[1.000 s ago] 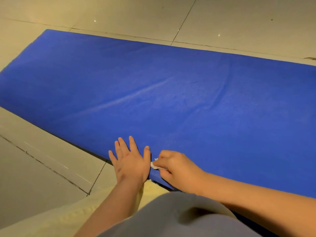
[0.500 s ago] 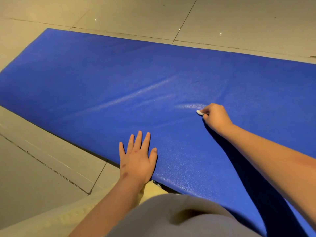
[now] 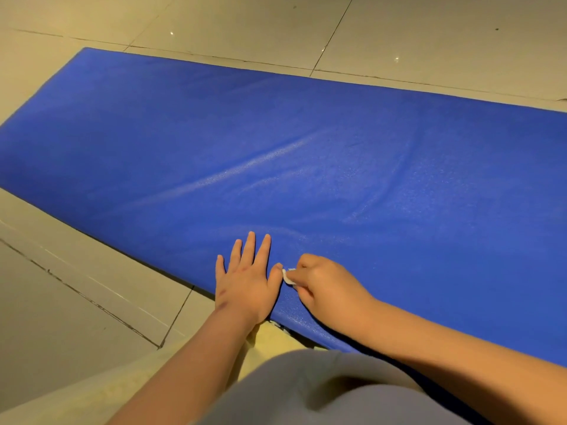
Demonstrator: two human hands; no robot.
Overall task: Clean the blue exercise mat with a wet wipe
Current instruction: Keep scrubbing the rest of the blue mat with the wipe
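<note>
Near edge of the blue exercise mat [image 3: 306, 142], just ahead of the person's grey-clad knee [image 3: 322, 391]: I see both hands side by side. Mat lies flat on the tile floor [image 3: 76, 302], long axis left to right, right end out of frame.

Left hand [image 3: 245, 280] is flat on the mat, fingers straight and spread, palm at the mat's near edge, pinning it. Right hand [image 3: 328, 289] has its fingers curled, pinching the wet wipe [image 3: 288, 276] down onto the mat. The wipe is balled into a small white wad just beside the left thumb, maybe touching it.

Risks as I read them:
- Wad is tiny next to the mat. Narrow contact patch, so strokes likely leave unwiped strips between passes.
- Wipe sits at the fingertips only. The textured surface drags on it, so it could roll out of the pinch or shred.
- Floor looks glossy. If the left hand lifts during a push, the mat could slide or ripple.
- Pale streaks [image 3: 260, 170] cross the mat's middle. I can't tell wet trail from crease or glare, so coverage is hard to judge.
- A wipe this small probably dries out before the far edge and left corners get done.
</note>
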